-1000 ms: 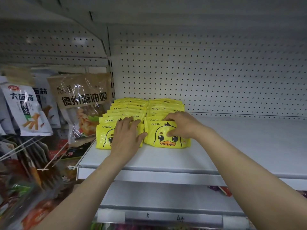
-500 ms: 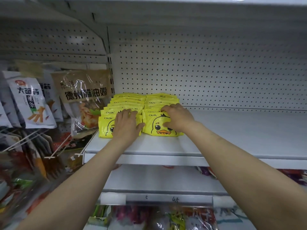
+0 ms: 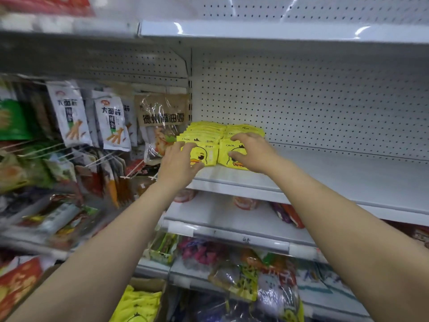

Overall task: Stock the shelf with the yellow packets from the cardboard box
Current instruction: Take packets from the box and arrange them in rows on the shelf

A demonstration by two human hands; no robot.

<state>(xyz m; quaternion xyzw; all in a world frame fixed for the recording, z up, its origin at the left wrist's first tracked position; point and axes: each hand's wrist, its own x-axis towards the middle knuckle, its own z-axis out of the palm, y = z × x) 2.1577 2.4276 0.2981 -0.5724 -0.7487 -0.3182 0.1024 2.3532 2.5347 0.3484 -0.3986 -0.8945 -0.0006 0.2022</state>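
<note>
Hovering spread over two front-to-back rows of yellow packets [image 3: 210, 135], the left hand [image 3: 177, 165] sat nearer the shelf [image 3: 325, 182] edge; the right hand [image 3: 251, 152], fingers loosely splayed, reached deeper.

White noodle-snack bags [image 3: 112, 126] and a brown chicken packet [image 3: 162, 126] hang left; assorted snacks [image 3: 234, 273] fill lower shelves.

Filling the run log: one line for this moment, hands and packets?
left hand: open, at left row's front | right hand: open, on right row | yellow packets: two rows on shelf | cardboard box: packets left
</note>
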